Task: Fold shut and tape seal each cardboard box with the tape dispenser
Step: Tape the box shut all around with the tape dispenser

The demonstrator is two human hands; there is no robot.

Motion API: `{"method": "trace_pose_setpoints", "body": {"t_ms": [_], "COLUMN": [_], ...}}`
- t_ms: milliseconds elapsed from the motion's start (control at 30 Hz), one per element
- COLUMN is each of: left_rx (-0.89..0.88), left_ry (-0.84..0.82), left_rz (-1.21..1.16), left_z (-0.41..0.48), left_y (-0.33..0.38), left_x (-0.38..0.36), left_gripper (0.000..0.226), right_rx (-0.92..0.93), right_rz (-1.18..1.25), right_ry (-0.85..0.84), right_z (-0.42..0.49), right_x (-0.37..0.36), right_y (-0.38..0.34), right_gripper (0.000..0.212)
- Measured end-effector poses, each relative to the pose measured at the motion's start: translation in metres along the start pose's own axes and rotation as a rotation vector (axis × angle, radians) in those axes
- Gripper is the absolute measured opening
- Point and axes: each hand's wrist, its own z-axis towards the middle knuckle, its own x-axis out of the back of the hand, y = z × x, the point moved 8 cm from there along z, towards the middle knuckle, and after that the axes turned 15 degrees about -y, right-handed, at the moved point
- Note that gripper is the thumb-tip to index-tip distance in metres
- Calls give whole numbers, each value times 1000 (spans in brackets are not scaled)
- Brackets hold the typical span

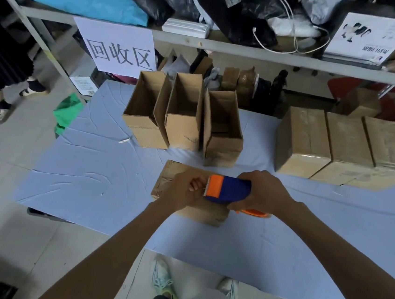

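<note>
A pale blue cloth-covered surface (pixel 91 174) fills the middle of the head view, creased in long folds. Behind it runs a grey metal shelf (pixel 226 48) loaded with dark bags and a white cord. At the right of the surface, three closed brown cardboard boxes (pixel 348 145) sit pressed side by side in a row, their tops glossy with clear tape. At the far middle, three open brown cardboard boxes (pixel 183 113) stand upright and touching, flaps raised, their insides in shadow; the rightmost stands a little nearer the person than the other two. A white paper sign (pixel 119 48) with large black characters hangs from the shelf above them. Nearest the person lies a worn brown cardboard box (pixel 168 170), low and closed, its top scuffed and its front edge dented, well apart from both rows. Over its top is a blue and orange tape dispenser (pixel 226 190), its orange toothed end pointing left and an orange roll showing beneath its right end. The right grip (pixel 265 193) is wrapped round the dispenser's blue body from the right. The left grip (pixel 185 189) rests on the box top with fingers curled just beside the toothed end; whether it pinches tape cannot be told.
</note>
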Motion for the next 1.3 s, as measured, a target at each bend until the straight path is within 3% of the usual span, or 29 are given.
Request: {"method": "trace_pose_setpoints", "body": {"t_ms": [67, 267, 500, 633, 767, 1000, 1300], "left_rx": [-49, -56, -48, -159, -158, -146, -69], "left_ry": [19, 10, 21, -16, 40, 96, 89], "left_rz": [-26, -260, -82, 96, -64, -103, -183], "left_z": [-1, -7, 8, 13, 6, -4, -5], "left_y": [-3, -3, 18, 50, 42, 13, 1], "left_x": [-2, -3, -14, -34, -24, -2, -1], "left_gripper": [20, 20, 33, 13, 19, 36, 23], "right_rx": [7, -57, -82, -80, -40, 17, -60], "right_rz": [24, 9, -11, 13, 59, 127, 12], "right_ry": [-14, -22, 12, 15, 22, -11, -19], "right_z": [0, -28, -36, -32, -19, -4, -20], "right_x": [-2, 3, 1, -4, -12, -13, -14], "right_y": [2, 44, 58, 60, 42, 29, 48], "right_gripper": [66, 64, 61, 62, 61, 60, 62]}}
